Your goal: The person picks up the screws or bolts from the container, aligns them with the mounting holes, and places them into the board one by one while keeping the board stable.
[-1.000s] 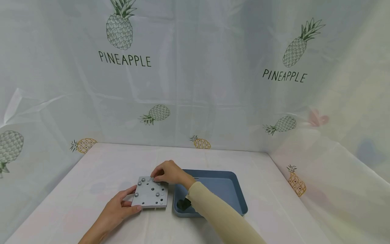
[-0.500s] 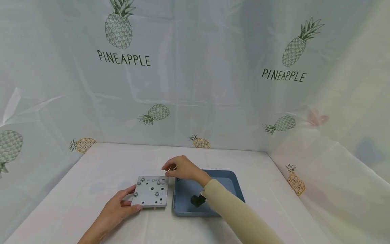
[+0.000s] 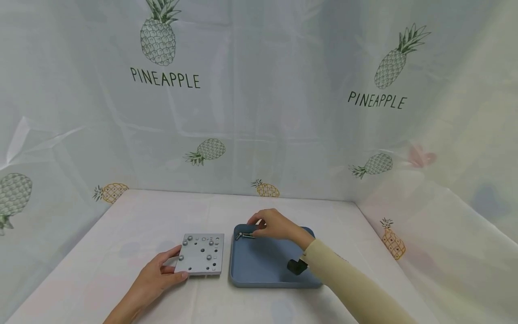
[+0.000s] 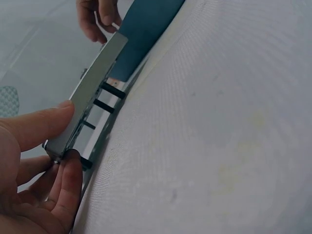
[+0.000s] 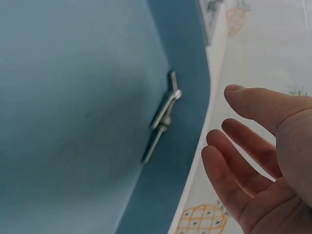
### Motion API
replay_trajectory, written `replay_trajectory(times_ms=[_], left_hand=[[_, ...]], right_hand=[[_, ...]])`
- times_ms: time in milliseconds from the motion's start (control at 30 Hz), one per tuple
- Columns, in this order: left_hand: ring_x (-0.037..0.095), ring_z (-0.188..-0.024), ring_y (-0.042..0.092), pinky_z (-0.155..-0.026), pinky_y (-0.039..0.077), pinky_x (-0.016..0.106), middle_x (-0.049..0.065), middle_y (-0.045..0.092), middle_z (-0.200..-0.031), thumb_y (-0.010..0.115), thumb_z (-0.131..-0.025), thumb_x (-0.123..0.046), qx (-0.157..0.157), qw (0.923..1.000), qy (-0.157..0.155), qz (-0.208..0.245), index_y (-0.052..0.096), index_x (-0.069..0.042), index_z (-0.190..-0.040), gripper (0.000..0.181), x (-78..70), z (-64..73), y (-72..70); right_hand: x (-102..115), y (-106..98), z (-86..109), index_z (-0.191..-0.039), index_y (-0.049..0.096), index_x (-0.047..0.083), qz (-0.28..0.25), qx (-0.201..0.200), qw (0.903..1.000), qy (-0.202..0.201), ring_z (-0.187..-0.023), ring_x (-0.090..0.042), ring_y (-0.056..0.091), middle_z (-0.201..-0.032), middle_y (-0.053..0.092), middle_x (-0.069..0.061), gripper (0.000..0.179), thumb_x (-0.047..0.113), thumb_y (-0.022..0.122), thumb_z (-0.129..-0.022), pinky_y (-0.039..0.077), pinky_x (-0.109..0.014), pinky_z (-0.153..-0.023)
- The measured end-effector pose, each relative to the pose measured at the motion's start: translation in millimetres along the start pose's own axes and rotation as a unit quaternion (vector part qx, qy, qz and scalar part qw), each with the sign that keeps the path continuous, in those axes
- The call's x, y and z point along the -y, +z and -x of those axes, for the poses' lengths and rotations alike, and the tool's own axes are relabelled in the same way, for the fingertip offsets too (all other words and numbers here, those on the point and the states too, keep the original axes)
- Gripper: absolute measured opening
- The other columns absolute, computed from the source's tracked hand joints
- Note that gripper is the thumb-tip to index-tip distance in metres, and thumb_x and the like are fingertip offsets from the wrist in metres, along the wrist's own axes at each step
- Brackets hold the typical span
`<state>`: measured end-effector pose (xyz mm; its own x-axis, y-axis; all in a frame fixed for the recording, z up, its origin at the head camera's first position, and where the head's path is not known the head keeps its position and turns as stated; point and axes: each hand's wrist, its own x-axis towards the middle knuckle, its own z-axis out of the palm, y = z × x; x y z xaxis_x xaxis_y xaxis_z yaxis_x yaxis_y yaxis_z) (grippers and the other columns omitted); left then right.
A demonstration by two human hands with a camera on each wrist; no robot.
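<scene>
My left hand (image 3: 151, 276) grips the left edge of a square metal plate (image 3: 196, 264), thumb on the near side. The plate has several holes and several socket-head screws (image 3: 180, 258) standing in it. In the left wrist view, dark screw shanks (image 4: 113, 90) stick out below its underside, and the thumb (image 4: 46, 124) presses the edge. My right hand (image 3: 277, 225) hovers over the far wall of the blue tray (image 3: 275, 285), fingers apart and nothing between them. Loose screws (image 5: 165, 109) lie in the tray's far left corner, beside the right fingertips.
The tray stands just right of the plate on a white-covered table (image 3: 162, 216). A pineapple-print curtain (image 3: 283, 112) closes off the back and sides. A black wrist camera (image 3: 297, 266) sits by the right sleeve (image 3: 344, 274).
My right hand has moved right, from over the plate's far edge to above the tray's far wall, uncovering the loose screws. My left hand and the plate have stayed in place.
</scene>
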<state>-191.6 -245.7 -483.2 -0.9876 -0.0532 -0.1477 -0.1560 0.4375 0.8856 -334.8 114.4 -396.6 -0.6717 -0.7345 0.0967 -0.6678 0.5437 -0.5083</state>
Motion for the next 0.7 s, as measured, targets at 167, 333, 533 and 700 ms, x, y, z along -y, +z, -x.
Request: replay_trajectory(times_ms=[167,333,533,700], left_hand=[[0.017,-0.108,0.067,-0.086,0.051,0.034,0.015,0.047,-0.158,0.095,-0.079,-0.035,0.000,1.0000,-0.003,0.001,0.044,-0.017,-0.163,0.101,-0.6,-0.1,0.1],[0.017,-0.108,0.067,-0.086,0.051,0.034,0.016,0.047,-0.158,0.096,-0.079,-0.035,-0.002,1.0000,-0.001,0.001,0.044,-0.018,-0.163,0.100,-2.1,0.8,0.2],[0.018,-0.108,0.067,-0.086,0.051,0.034,0.015,0.047,-0.158,0.095,-0.079,-0.034,-0.001,1.0000,0.002,0.006,0.044,-0.017,-0.163,0.099,-2.4,1.9,0.5],[0.018,-0.108,0.066,-0.085,0.051,0.034,0.015,0.047,-0.158,0.096,-0.079,-0.034,-0.004,1.0000,0.000,0.003,0.044,-0.018,-0.163,0.100,-3.1,2.4,0.6]], right_hand=[[-12,1,10.9,-0.128,0.073,0.001,0.007,0.009,0.9999,0.012,-0.095,-0.018,0.073,-0.125,0.074,-0.013,0.034,0.008,0.080,-0.096,0.057,-0.029,-0.086],[-21,6,15.8,-0.131,0.072,0.003,0.022,0.022,0.9991,0.027,-0.099,-0.023,0.073,-0.129,0.073,-0.011,0.036,0.010,0.080,-0.096,0.057,-0.030,-0.086],[-30,13,15.3,-0.132,0.071,0.002,0.027,0.038,0.9984,0.031,-0.098,-0.019,0.073,-0.130,0.073,-0.011,0.038,0.010,0.080,-0.096,0.056,-0.027,-0.086],[-29,16,12.7,-0.130,0.070,-0.002,0.027,0.046,0.9982,0.026,-0.103,-0.026,0.074,-0.129,0.073,-0.015,0.039,0.009,0.081,-0.094,0.058,-0.032,-0.089]])
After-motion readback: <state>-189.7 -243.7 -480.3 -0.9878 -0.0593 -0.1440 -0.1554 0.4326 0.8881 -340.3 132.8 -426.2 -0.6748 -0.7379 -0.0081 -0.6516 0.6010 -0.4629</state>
